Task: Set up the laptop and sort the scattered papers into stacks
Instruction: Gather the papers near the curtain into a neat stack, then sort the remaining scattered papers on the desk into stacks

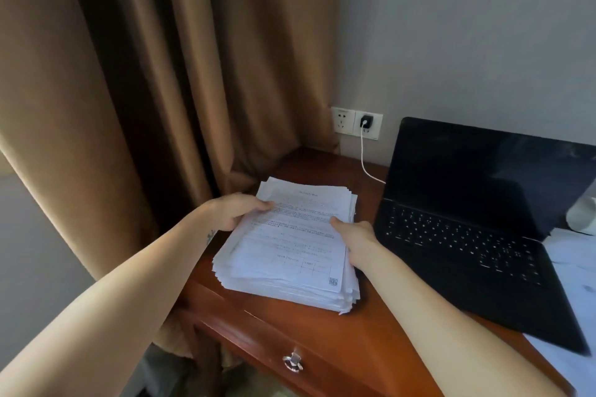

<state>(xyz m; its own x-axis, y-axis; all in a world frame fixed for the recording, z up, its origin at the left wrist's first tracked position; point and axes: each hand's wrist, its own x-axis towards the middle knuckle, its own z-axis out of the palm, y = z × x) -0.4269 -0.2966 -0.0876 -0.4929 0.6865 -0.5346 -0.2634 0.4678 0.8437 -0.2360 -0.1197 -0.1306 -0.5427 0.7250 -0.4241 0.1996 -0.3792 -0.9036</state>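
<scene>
Two bare forearms reach in from the lower edge toward a thick stack of papers [290, 245] on a reddish wooden desk [354, 338]. The left hand [238, 209] grips the stack's left edge, thumb lying on the top sheet and fingers curled underneath. The right hand [354, 235] holds the right edge, thumb pointing onto the top sheet and fingers wrapped down the side. The stack sits at the desk's left end, its sheets slightly uneven; the top page carries printed text and a small table.

Just right of the stack, an open black laptop [467, 235] stands on the desk with a dark screen. More white sheets [574, 271] lie under and beside its right edge. A white cable [363, 158] runs from a charger [367, 122] plugged into a wall socket down behind the laptop. Brown curtains [145, 74] hang to the left, against a grey wall. A drawer below the desktop has a metal ring handle [293, 362].
</scene>
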